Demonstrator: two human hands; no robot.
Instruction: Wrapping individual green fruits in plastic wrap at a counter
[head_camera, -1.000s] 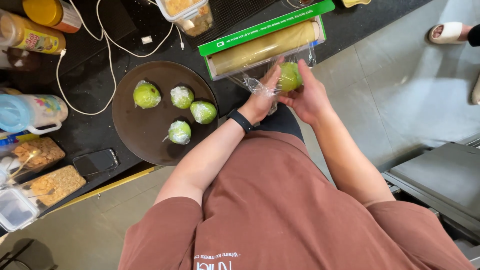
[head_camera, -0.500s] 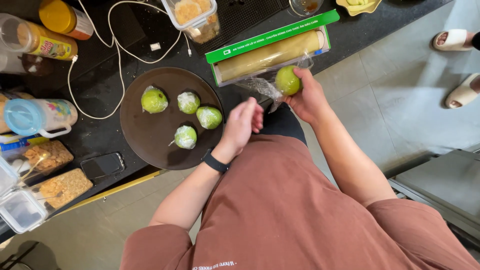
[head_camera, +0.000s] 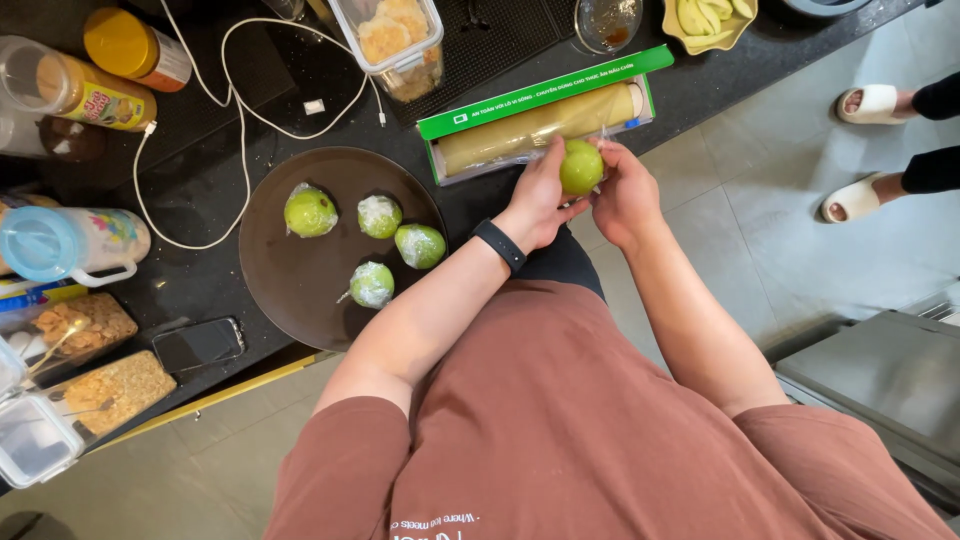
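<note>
Both hands are holding one green fruit (head_camera: 581, 166) just in front of the cling-film box (head_camera: 540, 113).

The left hand (head_camera: 537, 198) and the right hand (head_camera: 626, 195) are closing around the fruit from both sides, probably pressing film onto it; the film itself is hard to see. To the left of the hands, four wrapped fruits (head_camera: 378, 215) are lying on a dark round tray (head_camera: 290, 290) on the worktop (head_camera: 200, 190), kept together.

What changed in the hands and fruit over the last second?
The left hand, which had dropped toward the plate, came back up onto the green fruit; the right hand kept holding it by the wrap box. Four wrapped fruits stayed on the plate.
</note>
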